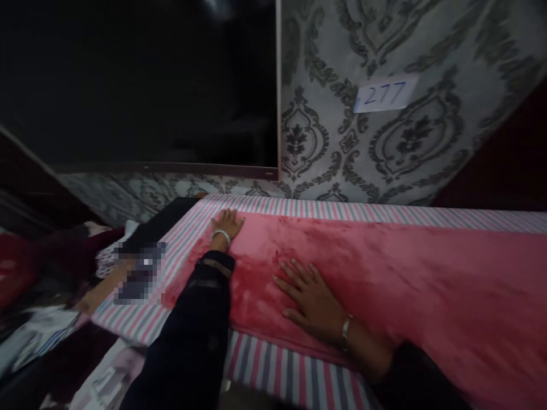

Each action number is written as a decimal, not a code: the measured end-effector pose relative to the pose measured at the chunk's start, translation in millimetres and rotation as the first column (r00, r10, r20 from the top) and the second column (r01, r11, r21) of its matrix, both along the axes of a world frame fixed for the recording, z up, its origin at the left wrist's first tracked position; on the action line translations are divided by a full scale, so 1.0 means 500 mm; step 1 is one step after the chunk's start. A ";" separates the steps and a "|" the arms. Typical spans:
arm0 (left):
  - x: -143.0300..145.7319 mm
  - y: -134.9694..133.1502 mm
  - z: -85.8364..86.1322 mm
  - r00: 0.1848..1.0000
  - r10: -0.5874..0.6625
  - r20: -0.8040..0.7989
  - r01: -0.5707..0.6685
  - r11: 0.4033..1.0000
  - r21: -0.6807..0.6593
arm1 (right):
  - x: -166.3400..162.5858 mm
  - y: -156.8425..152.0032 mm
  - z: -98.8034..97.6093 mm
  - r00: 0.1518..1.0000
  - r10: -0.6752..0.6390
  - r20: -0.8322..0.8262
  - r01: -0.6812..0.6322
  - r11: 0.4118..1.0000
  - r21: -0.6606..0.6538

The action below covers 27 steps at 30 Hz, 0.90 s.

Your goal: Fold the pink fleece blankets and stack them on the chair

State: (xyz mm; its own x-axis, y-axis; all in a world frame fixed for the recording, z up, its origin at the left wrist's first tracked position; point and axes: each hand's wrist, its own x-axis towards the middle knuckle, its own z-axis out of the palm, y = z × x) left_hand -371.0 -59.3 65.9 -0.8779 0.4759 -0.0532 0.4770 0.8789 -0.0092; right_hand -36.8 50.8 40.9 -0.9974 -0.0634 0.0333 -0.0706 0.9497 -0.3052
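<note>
**A:** Hands?

**B:** Both are lying open, palms down, gripping nothing. The left hand is reaching out at full arm's length, with its fingers resting on the far left corner of the pink plush blanket. The right hand is pressing flat closer to the body, fingers fanned toward the left one. They are well apart.

**A:** Blanket position?

**B:** It is lying under both palms and running off to the right of the right hand. It is covering a striped sheet, which is showing as one band beyond the left hand and another on the near side of the right wrist.

**A:** Pile?

**B:** It is looking darker and rubbed between the hands, and more even to the right.

**A:** Technique note?

**B:** This is a judgement: the work looks like flattening.
- Whole palms are suiting plush better than fingertips, which would be ploughing streaks.
- Stroking one way only, from the right hand out toward the corner, should be leaving an even nap.
- The left hand is well placed to pin that corner so the blanket is not creeping over the sheet.
- The stripes are serving as a straightness guide for the blanket's edge.

**A:** Surroundings?

**B:** Damask wallpaper is standing beyond the left hand, carrying a paper label reading 277. A dark framed panel is hanging above and left of that hand. Heaped cloth left of the left arm is too dim to identify.
</note>
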 end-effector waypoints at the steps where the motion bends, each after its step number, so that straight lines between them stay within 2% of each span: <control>1: -0.002 0.002 0.000 1.000 -0.005 -0.010 0.005 1.000 0.002 | 0.003 -0.002 0.013 0.999 -0.006 0.036 0.006 1.000 -0.016; 4: -0.007 0.006 0.005 1.000 -0.018 -0.018 0.018 1.000 0.001 | 0.017 0.008 0.058 0.993 0.010 0.116 -0.001 0.997 -0.078; 7: -0.009 0.007 0.011 1.000 -0.018 -0.011 0.018 1.000 0.003 | 0.027 0.074 0.100 0.996 -0.005 0.093 0.010 0.998 -0.057; 9: -0.009 0.006 0.013 1.000 -0.018 -0.018 0.018 1.000 0.009 | 0.026 0.154 0.114 0.989 -0.137 0.052 0.135 0.990 0.037; 10: -0.009 0.006 0.013 1.000 -0.017 -0.025 0.017 1.000 0.011 | 0.025 0.200 0.115 0.967 -0.251 0.032 0.247 0.965 0.092; 13: -0.014 0.006 0.011 1.000 -0.013 -0.023 0.014 1.000 0.005 | 0.024 0.328 0.088 0.823 -0.567 -0.034 0.556 0.792 0.250; 15: -0.018 0.006 0.008 1.000 -0.009 -0.016 0.010 1.000 0.002 | 0.031 0.386 0.052 0.752 -0.658 -0.048 0.636 0.704 0.316; 16: -0.020 0.006 0.007 1.000 -0.004 -0.014 0.004 1.000 0.001 | 0.036 0.405 0.032 0.737 -0.674 -0.045 0.648 0.686 0.332; 19: -0.025 0.004 0.004 0.999 0.031 -0.023 -0.031 0.999 0.012 | 0.052 0.433 -0.016 0.745 -0.665 -0.045 0.639 0.693 0.333; 21: -0.027 0.002 0.003 0.997 0.069 -0.023 -0.069 0.997 0.022 | 0.057 0.438 -0.032 0.758 -0.650 -0.059 0.630 0.706 0.325; 27: -0.029 -0.007 0.002 0.988 0.156 -0.006 -0.156 0.987 0.044 | 0.054 0.442 -0.036 0.759 -0.648 -0.067 0.632 0.707 0.317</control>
